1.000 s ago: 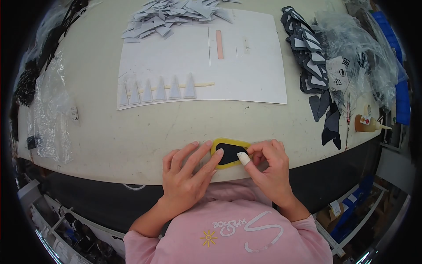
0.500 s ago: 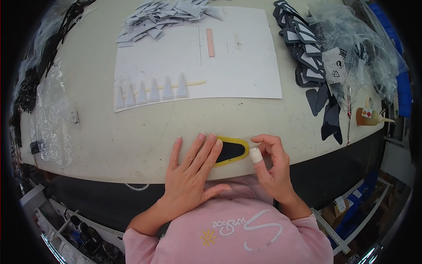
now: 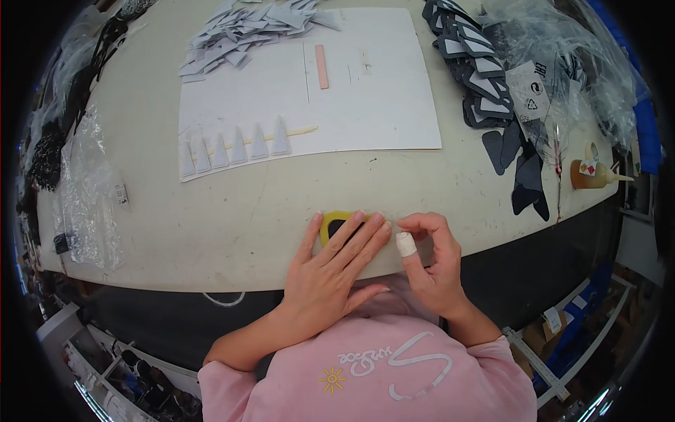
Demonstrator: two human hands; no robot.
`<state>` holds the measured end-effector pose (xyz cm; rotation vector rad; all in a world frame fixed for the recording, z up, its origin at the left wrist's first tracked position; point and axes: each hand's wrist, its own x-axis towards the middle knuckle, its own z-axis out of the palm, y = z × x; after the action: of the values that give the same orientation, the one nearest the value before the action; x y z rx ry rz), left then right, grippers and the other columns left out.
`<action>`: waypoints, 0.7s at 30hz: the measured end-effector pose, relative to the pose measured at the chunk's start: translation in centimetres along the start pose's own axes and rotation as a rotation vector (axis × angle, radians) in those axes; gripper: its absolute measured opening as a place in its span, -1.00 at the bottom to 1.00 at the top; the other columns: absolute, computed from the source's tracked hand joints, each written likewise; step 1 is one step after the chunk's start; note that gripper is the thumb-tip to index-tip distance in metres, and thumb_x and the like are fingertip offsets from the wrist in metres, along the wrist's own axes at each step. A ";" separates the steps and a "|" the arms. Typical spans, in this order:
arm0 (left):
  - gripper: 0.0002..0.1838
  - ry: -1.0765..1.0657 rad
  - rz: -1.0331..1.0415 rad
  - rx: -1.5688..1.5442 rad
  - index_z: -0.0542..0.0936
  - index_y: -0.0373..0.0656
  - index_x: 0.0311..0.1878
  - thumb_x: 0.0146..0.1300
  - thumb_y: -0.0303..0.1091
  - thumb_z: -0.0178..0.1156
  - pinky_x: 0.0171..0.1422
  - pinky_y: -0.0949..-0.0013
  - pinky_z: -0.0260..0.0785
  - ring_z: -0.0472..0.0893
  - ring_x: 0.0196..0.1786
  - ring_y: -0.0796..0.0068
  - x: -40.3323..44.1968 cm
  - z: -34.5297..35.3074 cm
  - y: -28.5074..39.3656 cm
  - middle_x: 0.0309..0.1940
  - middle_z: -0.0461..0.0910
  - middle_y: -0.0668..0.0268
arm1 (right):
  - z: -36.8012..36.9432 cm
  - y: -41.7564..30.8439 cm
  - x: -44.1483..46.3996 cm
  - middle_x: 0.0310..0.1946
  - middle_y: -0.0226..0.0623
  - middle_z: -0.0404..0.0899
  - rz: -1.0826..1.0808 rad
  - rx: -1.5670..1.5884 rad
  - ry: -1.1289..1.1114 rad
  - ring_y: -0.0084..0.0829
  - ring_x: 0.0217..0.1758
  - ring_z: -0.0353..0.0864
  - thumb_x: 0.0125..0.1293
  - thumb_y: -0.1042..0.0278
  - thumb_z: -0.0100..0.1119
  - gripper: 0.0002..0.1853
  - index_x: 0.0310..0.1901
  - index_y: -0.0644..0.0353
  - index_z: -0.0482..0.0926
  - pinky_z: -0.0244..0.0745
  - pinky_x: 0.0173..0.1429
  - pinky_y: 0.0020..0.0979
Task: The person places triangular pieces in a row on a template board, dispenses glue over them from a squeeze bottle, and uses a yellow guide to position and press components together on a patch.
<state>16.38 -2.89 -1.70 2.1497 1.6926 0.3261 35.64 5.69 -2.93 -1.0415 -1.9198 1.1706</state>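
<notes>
My left hand [image 3: 330, 271] lies flat with its fingers stretched over a yellow template-like piece [image 3: 325, 226] with a black middle, near the table's front edge. The fingers cover most of the piece; its rounded left end shows. Just to its right is my right hand [image 3: 437, 264], with its index finger bent towards the thumb and a small gap between the tips. White tape wraps the thumb tip. I see nothing held between those fingertips; the other fingers are partly hidden.
A white board [image 3: 365, 119] bears a row of narrow grey triangles [image 3: 239, 145], a pink strip [image 3: 321, 67] and a heap of grey pieces [image 3: 246, 32]. Dark pieces [image 3: 485, 84], plastic wrap [image 3: 583, 56] and a glue bottle [image 3: 590, 174] lie right. Clear plastic [image 3: 88, 204] lies left.
My left hand has slid to the right across the yellow-rimmed piece, covering its right end and baring its left end. My right hand has barely moved. The view has shifted slightly.
</notes>
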 end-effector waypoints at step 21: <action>-0.03 0.006 -0.012 0.145 0.25 -0.34 0.64 0.39 0.15 0.30 0.74 -0.34 -0.23 0.21 0.71 -0.01 -4.2 -0.9 -2.1 0.65 0.27 -0.04 | 0.3 -1.3 0.4 0.51 -0.16 0.50 -0.301 -0.359 -0.314 -0.17 0.58 0.45 0.30 0.50 0.20 -0.33 0.50 0.23 0.47 0.21 0.66 -0.03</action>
<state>13.16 -6.38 -1.53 2.2413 1.7821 0.2127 34.84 5.60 -1.79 -0.7321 -2.5000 0.8753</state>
